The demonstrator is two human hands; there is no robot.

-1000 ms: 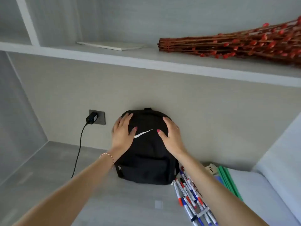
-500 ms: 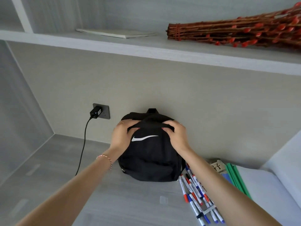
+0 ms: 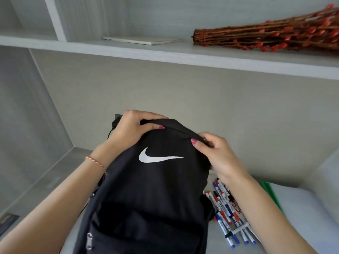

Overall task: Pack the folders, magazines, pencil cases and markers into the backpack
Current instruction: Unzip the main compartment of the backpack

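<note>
Black fabric backpack [image 3: 146, 195] with a white swoosh logo [image 3: 157, 157] printed on its upper front panel occupies the centre of the view, front panel facing the camera, above the grey desk surface [image 3: 45, 189]. No brand lettering is legible on the backpack; the logo is the only marking.

Left hand [image 3: 130, 131] grips the top edge of the backpack at its upper left, fingers curled over the rim and thumb pressed onto the front fabric. Right hand [image 3: 218, 154] pinches the top edge at the backpack's upper right, thumb on the front, fingers curled behind. A thin red-and-white bracelet [image 3: 96, 162] sits on the left wrist.

White-barrelled markers with blue, red and black caps [image 3: 227, 217] lie in a loose pile on the desk just right of the backpack's lower half. Print on the barrels is too small to read. Green folder edges [image 3: 269, 195] show further right of the backpack, behind the right forearm.

Above the backpack, a grey shelf [image 3: 165, 54] carries a flat white booklet [image 3: 143, 40] and a bundle of brown twigs with red buds [image 3: 266, 38].
</note>
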